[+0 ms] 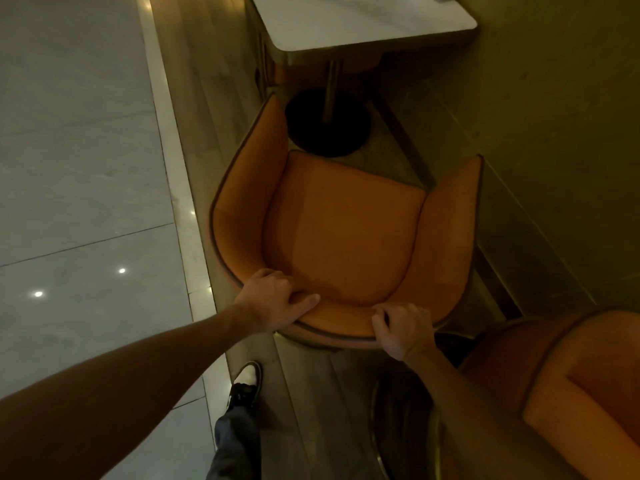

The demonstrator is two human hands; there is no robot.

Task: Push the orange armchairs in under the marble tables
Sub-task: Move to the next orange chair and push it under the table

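An orange armchair (346, 230) stands in the middle of the view, its open front facing the white marble table (363, 22) at the top. The seat's front edge lies at the table's round black base (327, 124), clear of the tabletop. My left hand (273, 299) grips the left side of the curved backrest rim, fingers over the top. My right hand (401, 329) is closed on the rim a little to the right. A second orange armchair (568, 393) sits at the lower right, partly cut off.
A wall (554, 133) runs close along the right of the chair and table. On the left, a pale step edge (173, 168) separates the wooden floor from shiny grey tiles (76, 168). My foot (246, 382) is behind the chair.
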